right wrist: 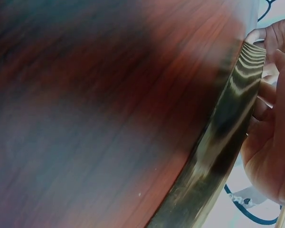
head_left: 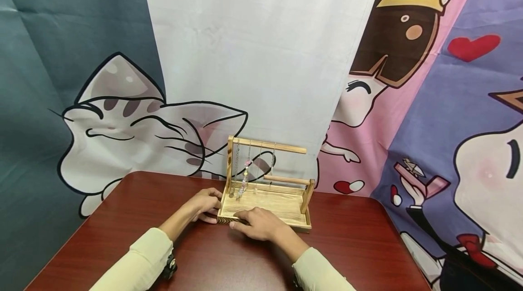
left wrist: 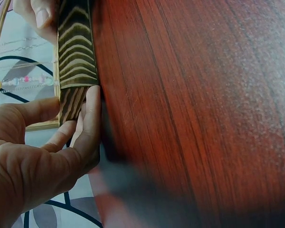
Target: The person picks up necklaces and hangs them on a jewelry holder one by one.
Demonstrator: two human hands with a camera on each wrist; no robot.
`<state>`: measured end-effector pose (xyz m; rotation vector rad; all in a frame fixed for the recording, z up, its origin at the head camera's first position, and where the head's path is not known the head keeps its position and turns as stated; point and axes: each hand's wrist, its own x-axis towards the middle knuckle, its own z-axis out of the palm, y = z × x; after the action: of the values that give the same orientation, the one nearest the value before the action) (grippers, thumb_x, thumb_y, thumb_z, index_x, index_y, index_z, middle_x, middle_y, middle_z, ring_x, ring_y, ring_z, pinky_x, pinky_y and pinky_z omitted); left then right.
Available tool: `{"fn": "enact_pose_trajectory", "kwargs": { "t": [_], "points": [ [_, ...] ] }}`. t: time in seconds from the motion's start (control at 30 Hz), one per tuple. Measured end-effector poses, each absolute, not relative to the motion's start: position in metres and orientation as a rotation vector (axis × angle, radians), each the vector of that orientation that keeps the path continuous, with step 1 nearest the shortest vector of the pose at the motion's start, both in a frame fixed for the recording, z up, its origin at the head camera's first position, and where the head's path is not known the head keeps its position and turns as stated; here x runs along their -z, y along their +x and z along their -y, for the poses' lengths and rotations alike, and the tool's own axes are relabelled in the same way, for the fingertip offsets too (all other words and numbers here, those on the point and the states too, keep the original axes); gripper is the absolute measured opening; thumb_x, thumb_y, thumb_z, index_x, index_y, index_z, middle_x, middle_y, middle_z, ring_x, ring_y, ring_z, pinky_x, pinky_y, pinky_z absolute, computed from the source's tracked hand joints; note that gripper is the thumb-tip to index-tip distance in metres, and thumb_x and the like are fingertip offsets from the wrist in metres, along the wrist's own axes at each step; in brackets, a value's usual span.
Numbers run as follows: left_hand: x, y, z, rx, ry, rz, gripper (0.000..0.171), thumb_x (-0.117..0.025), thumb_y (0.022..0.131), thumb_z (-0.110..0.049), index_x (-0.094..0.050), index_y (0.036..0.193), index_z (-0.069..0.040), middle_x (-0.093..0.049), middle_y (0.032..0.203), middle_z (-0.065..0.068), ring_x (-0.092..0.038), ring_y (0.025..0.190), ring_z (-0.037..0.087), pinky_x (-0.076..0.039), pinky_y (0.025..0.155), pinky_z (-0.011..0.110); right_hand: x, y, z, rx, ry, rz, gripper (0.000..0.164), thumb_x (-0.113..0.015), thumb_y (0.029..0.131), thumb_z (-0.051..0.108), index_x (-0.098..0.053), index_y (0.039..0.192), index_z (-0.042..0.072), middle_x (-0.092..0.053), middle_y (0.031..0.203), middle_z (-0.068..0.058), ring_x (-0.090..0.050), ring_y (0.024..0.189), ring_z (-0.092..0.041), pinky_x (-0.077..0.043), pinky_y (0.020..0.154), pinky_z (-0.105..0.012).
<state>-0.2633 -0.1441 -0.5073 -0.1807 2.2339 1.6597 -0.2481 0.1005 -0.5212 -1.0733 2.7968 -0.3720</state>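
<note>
A wooden jewelry stand (head_left: pixel 271 204), a shallow tray with two bars above it, stands on the table near the backdrop. My left hand (head_left: pixel 205 204) grips its front left corner; in the left wrist view the thumb and fingers close round the striped wood end (left wrist: pixel 76 47). My right hand (head_left: pixel 261 225) rests at the front rim, its fingers over the tray. The right wrist view shows the rim's front face (right wrist: pixel 228 118) uncovered beside that hand. A beaded necklace (head_left: pixel 245 175) and several thin chains (head_left: pixel 236 159) hang from the upper bar (head_left: pixel 273 145).
Short pieces dangle near the lower bar (head_left: pixel 290 180) on the stand's right. The reddish-brown table (head_left: pixel 343 241) reaches to a printed cloth backdrop (head_left: pixel 261 46) just behind the stand.
</note>
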Motion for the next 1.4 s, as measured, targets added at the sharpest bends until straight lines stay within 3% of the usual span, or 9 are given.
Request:
{"fn": "enact_pose_trajectory", "kwargs": {
  "t": [0.4, 0.97, 1.4],
  "points": [
    [0.507, -0.263, 0.142, -1.667, -0.187, -2.227, 0.043, -0.067, 0.097, 0.001, -0.061, 0.14, 0.002, -0.076, 0.114, 0.023, -0.076, 0.094, 0.027, -0.074, 0.069, 0.04, 0.522, -0.25, -0.115, 0.318, -1.071, -2.838, 0.063, -0.047, 0.114, 0.069, -0.073, 0.15, 0.024, -0.079, 0.144, 0.003, -0.08, 0.125, -0.022, -0.066, 0.112, -0.041],
    [0.506, -0.265, 0.143, -1.669, -0.185, -2.223, 0.045, -0.068, 0.097, 0.0, -0.061, 0.141, 0.002, -0.075, 0.114, 0.023, -0.076, 0.095, 0.028, -0.074, 0.069, 0.04, 0.524, -0.255, -0.15, 0.315, -1.017, -2.883, 0.068, -0.051, 0.112, 0.069, -0.071, 0.152, 0.016, -0.077, 0.149, -0.006, -0.077, 0.132, -0.031, -0.063, 0.117, -0.047],
    [0.507, -0.263, 0.143, -1.679, -0.191, -2.221, 0.045, -0.068, 0.096, 0.001, -0.061, 0.141, 0.002, -0.075, 0.113, 0.022, -0.076, 0.093, 0.026, -0.074, 0.068, 0.039, 0.522, -0.256, -0.179, 0.362, -0.965, -2.903, 0.067, -0.051, 0.112, 0.067, -0.073, 0.148, 0.015, -0.08, 0.141, -0.008, -0.079, 0.126, -0.032, -0.065, 0.111, -0.05]
  ]
}}
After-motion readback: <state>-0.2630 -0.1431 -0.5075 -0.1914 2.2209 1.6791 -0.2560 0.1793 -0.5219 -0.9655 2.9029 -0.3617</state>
